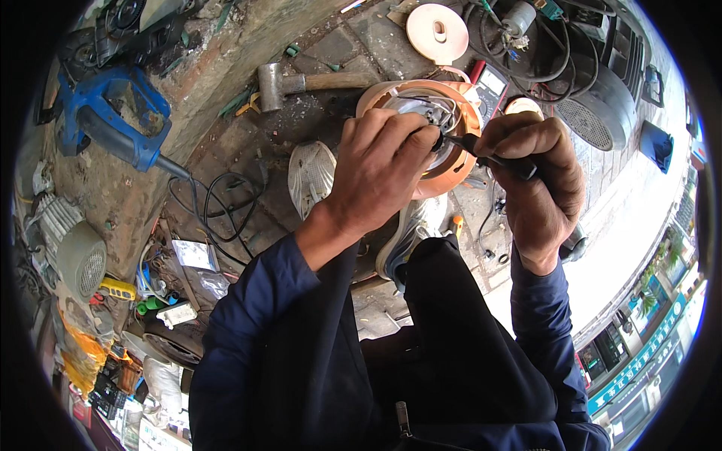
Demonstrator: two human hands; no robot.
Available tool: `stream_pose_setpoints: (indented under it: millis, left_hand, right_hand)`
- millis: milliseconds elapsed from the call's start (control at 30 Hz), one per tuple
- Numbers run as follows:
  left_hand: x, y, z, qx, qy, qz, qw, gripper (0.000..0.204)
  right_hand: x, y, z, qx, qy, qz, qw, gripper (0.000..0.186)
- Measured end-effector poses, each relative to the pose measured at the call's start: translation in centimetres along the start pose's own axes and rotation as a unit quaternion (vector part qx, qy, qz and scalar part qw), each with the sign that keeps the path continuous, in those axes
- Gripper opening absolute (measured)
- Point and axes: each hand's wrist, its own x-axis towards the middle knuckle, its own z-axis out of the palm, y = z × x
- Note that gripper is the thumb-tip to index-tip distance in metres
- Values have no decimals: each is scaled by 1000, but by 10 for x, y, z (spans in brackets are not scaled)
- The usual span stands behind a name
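An orange round housing (456, 177) stands on the ground in front of me, with loose wires and a silvery inside. Over its opening, my left hand (383, 161) is closed, thumb and fingers pinching a small black part (438, 143). That part is mostly covered by the fingers. My right hand (543, 180) is wrapped round a dark screwdriver-like tool (519, 165), whose thin tip points left and reaches the black part. Whether the tip touches it I cannot tell.
A hammer (331, 81) lies beyond the housing, near a pale orange round cover (438, 34). A red-and-black meter (490, 89) and a grey motor (602, 113) stand to the right. At left are a blue power tool (113, 116), its black cord and another motor (71, 244).
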Motion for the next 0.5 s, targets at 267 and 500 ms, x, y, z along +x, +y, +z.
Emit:
stream_pose_setpoints:
  millis: [267, 500]
  left_hand:
    - [0, 1, -1, 6, 0, 1, 1000, 39]
    - [1, 1, -1, 6, 2, 1, 1000, 39]
  right_hand:
    - [0, 2, 0, -3, 3, -3, 1000, 34]
    - [2, 3, -1, -20, 2, -1, 1000, 34]
